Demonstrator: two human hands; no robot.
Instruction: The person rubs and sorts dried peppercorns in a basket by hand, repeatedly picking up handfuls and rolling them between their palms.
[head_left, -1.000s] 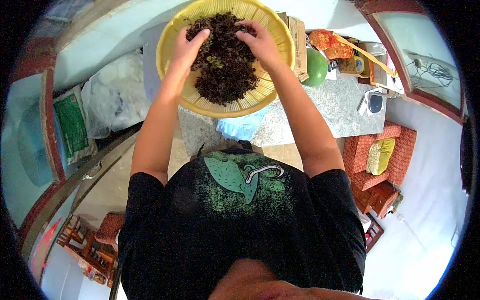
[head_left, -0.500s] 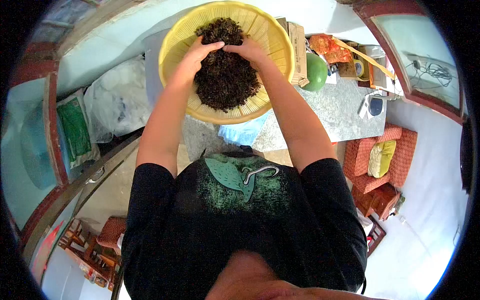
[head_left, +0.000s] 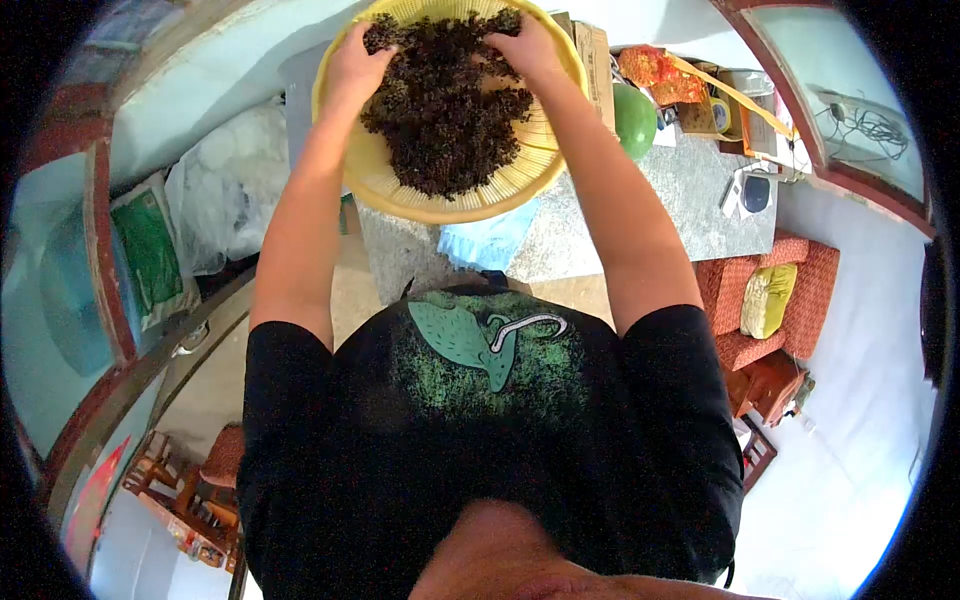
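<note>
A heap of dark brown, dried-looking small clusters [head_left: 450, 130] lies in a round, ribbed yellow basket [head_left: 450, 212]; I cannot tell exactly what plant it is. My left hand [head_left: 358, 68] is at the basket's far left, its fingers closed around a clump of the clusters. Over on the far right side, my right hand [head_left: 530, 52] also grips a clump, with its fingertips partly hidden in the dark material. Between the hands the heap is spread wide, and paler basket ribs show through near the right hand.
The basket rests on a grey table [head_left: 640, 215] with a light blue cloth [head_left: 488, 238] under its near edge. A green watermelon [head_left: 634, 120], cardboard boxes [head_left: 596, 80] and a small white device [head_left: 748, 192] stand to the right. Plastic bags [head_left: 230, 185] lie left.
My hands have moved apart, left and right, and farther from my body. The clusters at the far side are now spread wider. The basket sits slightly higher in view.
</note>
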